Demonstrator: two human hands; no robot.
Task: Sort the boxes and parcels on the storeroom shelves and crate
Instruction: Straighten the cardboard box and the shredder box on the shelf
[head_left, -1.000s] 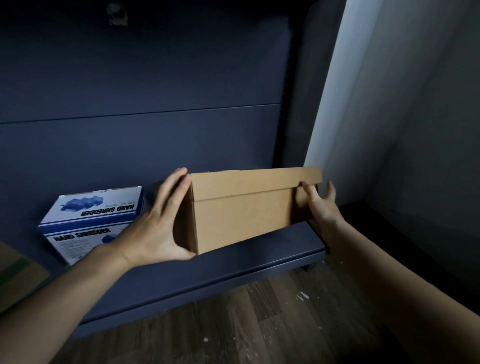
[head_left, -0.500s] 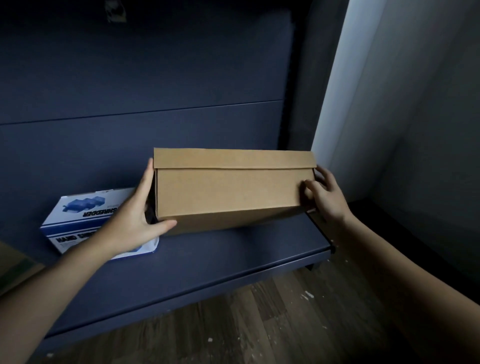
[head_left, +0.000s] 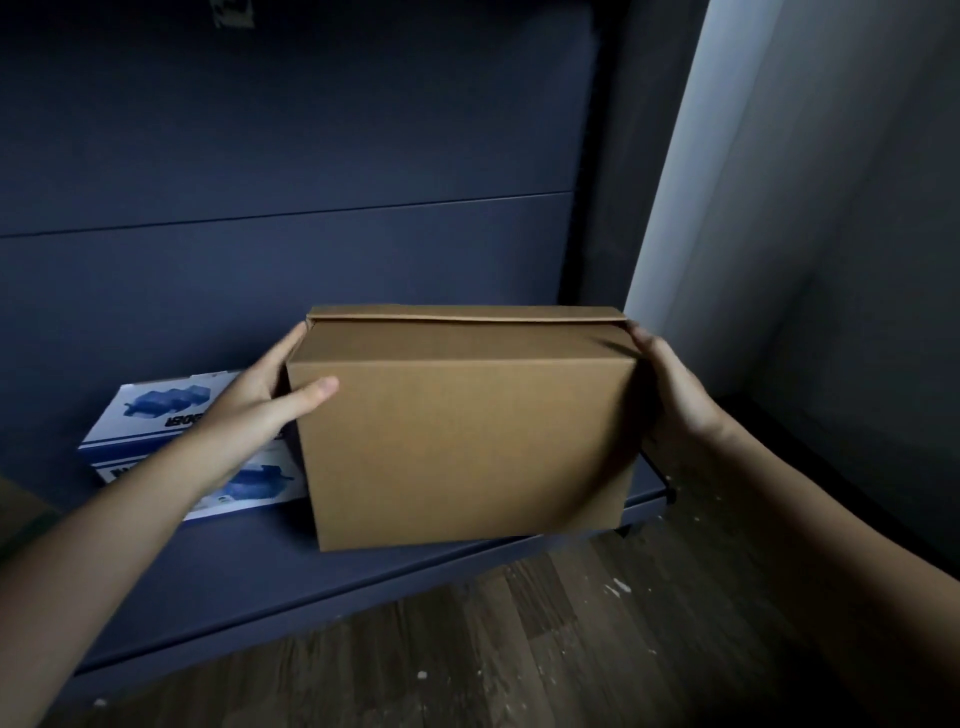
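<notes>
The white-and-blue printed cardboard box (head_left: 140, 426), at nine o'clock from the plain brown cardboard box (head_left: 467, 431), bears upside-down letters on its top face, readable only as "REDDER"; its front lettering is mostly covered.

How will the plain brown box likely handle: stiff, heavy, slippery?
Probably stiff: the cardboard box shows flat faces and crisp edges under the left hand and right hand. Likely lightish, since end grips alone hold it tilted. Smooth card might slip.
</notes>
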